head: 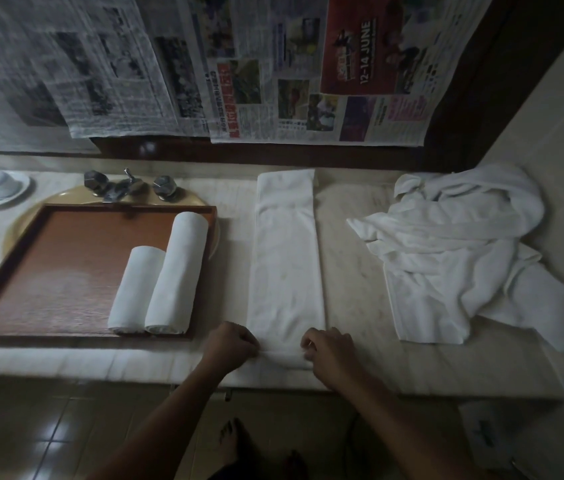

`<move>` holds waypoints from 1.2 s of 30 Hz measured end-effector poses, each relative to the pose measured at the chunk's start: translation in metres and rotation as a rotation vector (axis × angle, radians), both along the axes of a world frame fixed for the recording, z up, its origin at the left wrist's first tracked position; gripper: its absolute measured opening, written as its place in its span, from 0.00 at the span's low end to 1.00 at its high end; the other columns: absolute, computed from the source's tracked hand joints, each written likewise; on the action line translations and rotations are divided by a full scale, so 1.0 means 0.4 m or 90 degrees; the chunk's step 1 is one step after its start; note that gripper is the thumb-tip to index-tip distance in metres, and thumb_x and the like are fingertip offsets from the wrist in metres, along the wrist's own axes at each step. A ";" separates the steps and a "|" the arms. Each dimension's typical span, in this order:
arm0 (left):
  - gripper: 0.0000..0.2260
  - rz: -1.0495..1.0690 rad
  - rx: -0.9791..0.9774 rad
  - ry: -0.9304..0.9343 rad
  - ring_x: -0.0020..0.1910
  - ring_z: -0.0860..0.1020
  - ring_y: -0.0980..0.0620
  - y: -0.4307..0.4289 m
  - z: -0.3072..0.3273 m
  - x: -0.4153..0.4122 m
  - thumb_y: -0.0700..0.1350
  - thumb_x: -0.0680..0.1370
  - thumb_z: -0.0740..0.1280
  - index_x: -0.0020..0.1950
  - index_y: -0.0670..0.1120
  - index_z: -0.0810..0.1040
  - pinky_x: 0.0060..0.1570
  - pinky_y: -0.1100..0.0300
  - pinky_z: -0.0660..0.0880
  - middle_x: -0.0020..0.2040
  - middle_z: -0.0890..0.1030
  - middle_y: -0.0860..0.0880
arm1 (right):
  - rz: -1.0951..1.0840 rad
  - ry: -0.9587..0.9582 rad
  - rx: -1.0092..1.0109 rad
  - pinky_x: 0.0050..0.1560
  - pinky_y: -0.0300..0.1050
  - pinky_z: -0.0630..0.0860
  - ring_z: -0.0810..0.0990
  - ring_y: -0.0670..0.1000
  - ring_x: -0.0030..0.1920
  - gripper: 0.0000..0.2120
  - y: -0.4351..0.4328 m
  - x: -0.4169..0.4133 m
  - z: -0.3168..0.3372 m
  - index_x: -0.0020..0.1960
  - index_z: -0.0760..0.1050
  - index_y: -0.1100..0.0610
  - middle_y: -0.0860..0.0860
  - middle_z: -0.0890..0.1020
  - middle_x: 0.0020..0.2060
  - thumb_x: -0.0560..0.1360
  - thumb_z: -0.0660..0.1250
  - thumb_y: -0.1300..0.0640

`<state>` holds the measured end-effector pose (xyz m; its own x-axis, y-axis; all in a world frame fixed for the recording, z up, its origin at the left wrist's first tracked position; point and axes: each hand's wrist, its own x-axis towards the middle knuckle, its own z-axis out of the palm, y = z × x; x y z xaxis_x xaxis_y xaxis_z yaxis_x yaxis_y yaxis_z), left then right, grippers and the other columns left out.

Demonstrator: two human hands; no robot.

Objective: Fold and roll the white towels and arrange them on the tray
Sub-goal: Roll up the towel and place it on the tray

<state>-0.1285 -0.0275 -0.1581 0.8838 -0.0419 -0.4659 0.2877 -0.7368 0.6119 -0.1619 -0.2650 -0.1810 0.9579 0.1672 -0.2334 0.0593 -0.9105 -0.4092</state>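
Item in work: a folded towel (285, 271), a long strip flat on the counter (353, 271) just right of the tray (48, 271). I see my left hand (230, 344) and right hand (331, 351), fingers curled, each pinching a near corner of it. On the tray: a short roll (135, 289) and a long roll (178, 271), touching side by side. Far right: a loose pile of towels (453, 244). Behind the tray: a tap (124, 188).

folded towel (285, 265): white. two rolled towels (161, 278): white. heap of towels (453, 244): white. tray (52, 265): reddish-brown wood grain. counter (353, 258): pale cream, faintly veined. newspaper (273, 64): grey print, red advert. sink (66, 197): tan.
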 end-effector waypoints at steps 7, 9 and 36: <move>0.11 -0.200 0.158 -0.256 0.40 0.74 0.56 -0.059 -0.046 -0.058 0.33 0.74 0.70 0.44 0.50 0.80 0.34 0.65 0.72 0.45 0.75 0.54 | 0.048 -0.073 0.062 0.45 0.43 0.75 0.75 0.47 0.50 0.15 0.018 -0.039 -0.027 0.51 0.79 0.51 0.46 0.75 0.50 0.73 0.69 0.69; 0.16 -0.280 0.169 -0.318 0.38 0.70 0.55 -0.065 -0.071 -0.095 0.29 0.66 0.73 0.40 0.49 0.76 0.31 0.61 0.69 0.41 0.74 0.53 | 0.059 -0.130 0.052 0.44 0.46 0.76 0.76 0.50 0.50 0.13 0.021 -0.062 -0.047 0.52 0.79 0.51 0.47 0.76 0.49 0.72 0.69 0.67; 0.09 0.050 -0.156 -0.088 0.39 0.83 0.62 0.054 -0.057 -0.045 0.41 0.71 0.80 0.49 0.51 0.86 0.39 0.63 0.78 0.40 0.87 0.56 | -0.134 -0.126 0.191 0.49 0.46 0.75 0.80 0.52 0.49 0.06 -0.042 -0.055 -0.062 0.51 0.82 0.52 0.43 0.81 0.45 0.75 0.68 0.58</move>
